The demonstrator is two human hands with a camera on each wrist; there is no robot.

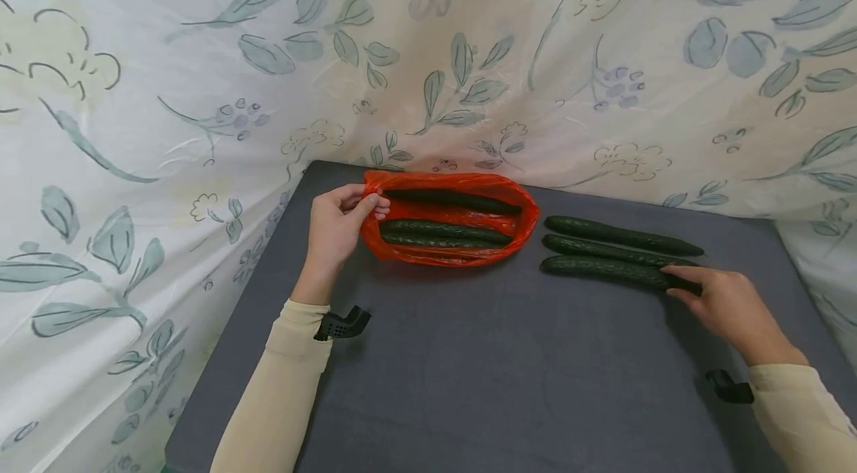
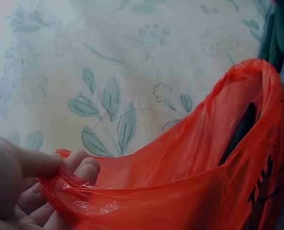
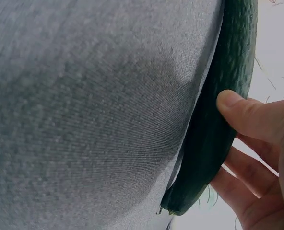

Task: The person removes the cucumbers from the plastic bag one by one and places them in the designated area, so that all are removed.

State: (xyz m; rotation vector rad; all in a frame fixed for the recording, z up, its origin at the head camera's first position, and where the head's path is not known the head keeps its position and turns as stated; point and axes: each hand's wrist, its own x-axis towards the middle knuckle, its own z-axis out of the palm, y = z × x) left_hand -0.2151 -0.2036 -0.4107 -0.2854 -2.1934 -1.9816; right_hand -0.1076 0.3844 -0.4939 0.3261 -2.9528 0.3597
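Note:
My left hand (image 1: 339, 224) pinches the left end of a red plastic bag (image 1: 450, 260), thumb against fingers on its rim (image 2: 75, 184). The bag lies with its mouth wide open. Inside it are several dark green cucumbers (image 1: 445, 231), one along the far side and others nearer the front. To the right of the bag, three more cucumbers lie side by side. My right hand (image 1: 733, 309) grips the nearest cucumber (image 1: 605, 270) by its right end; in the right wrist view the thumb lies across the cucumber (image 3: 211, 129) with the fingers on its other side.
The grey tabletop (image 1: 469, 369) stretches toward me. Behind the bag and along the left hangs a white curtain (image 1: 201, 79) printed with leaves and flowers. The farthest cucumber (image 1: 623, 235) and a middle cucumber (image 1: 602, 250) lie just beyond the gripped one.

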